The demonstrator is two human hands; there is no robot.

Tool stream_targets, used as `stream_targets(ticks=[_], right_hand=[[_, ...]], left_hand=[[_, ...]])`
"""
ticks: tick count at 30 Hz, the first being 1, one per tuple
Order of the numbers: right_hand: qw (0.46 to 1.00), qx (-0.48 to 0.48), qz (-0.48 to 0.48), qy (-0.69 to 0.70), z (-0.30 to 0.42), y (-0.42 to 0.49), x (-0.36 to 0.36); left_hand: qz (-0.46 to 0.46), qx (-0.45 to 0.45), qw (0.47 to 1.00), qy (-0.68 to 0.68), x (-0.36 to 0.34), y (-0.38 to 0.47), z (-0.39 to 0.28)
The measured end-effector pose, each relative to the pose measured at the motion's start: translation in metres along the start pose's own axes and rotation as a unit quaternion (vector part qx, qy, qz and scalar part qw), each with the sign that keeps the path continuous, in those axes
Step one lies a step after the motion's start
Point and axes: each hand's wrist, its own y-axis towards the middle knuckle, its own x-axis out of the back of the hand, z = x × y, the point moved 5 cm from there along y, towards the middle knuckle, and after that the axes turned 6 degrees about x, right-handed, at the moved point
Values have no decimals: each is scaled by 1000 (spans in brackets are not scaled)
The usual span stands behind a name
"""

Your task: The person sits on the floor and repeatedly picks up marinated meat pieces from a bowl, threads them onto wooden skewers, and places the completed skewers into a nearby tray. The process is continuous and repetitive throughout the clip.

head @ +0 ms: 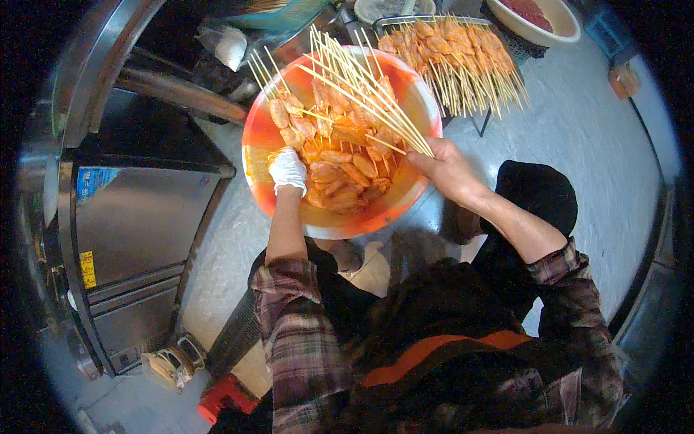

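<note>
A red, orange and white basin [398,212] sits in front of me with raw, marinated chicken wings [331,182] heaped in its near part. Several skewered wings [339,100] lie toward its far side, their bare stick ends pointing up over the rim. My right hand [447,168] grips a bundle of bamboo skewers [387,111] by one end at the basin's right edge; they slant up and left over the meat. Inside the left wall, my left hand [287,167], in a white glove with orange stains, touches skewered wing pieces [287,122]. Its fingertips are hidden.
Beyond the basin stands a tray [387,21] piled with skewered wings. A pale bowl of reddish food [566,33] is at the far right. On my left are a metal cabinet [141,228] and a bar [184,95] reaching toward the basin. A red object [227,399] lies low on the left.
</note>
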Motion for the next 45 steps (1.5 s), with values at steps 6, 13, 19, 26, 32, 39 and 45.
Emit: stream_targets(ticks=[6, 13, 19, 26, 32, 39, 45], right_hand=[[1000, -10, 8, -11, 10, -3, 0], [999, -24, 21, 15, 13, -2, -7], [1000, -16, 21, 7, 13, -2, -5], [1000, 20, 12, 19, 12, 0, -3], [1000, 21, -6, 3, 5, 1, 3], [1000, 8, 25, 12, 16, -6, 3], [998, -29, 60, -16, 27, -19, 1]], left_hand=[[19, 52, 996, -75, 0, 3, 4], [39, 60, 990, -125, -6, 8, 5], [40, 34, 991, -124, -9, 11, 5], [-6, 40, 993, -113, 2, 1, 1], [-36, 14, 995, -96, 9, 1, 13], [49, 112, 756, -643, 41, -13, 32], [129, 137, 463, -866, 82, -52, 0]])
